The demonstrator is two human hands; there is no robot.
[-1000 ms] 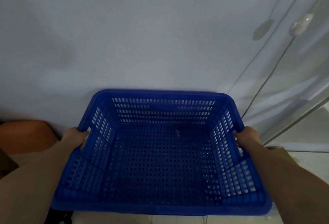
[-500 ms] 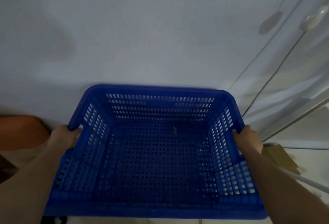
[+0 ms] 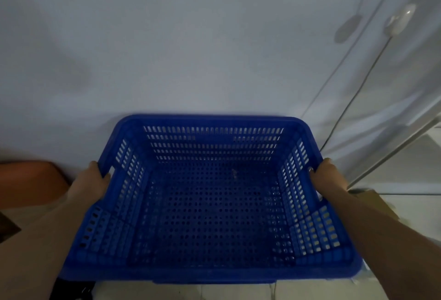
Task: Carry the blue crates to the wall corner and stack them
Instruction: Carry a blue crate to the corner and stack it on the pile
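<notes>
Blue crate [image 3: 212, 206] held between both hands, left [image 3: 89, 184] and right [image 3: 328, 180].

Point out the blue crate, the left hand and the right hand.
blue crate [image 3: 210, 213]: head view, on its perforated floor.
left hand [image 3: 89, 182]: head view, on the back of the hand.
right hand [image 3: 328, 178]: head view, on the back of the hand.

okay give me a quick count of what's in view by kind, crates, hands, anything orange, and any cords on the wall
Blue crates: 1, the blue crate, empty, held by both side rims
Hands: 2, left hand and right hand
Orange objects: 1, the orange object at the left edge, only partly seen
Cords on the wall: 1, the cord with an inline switch
Total: 5
</notes>
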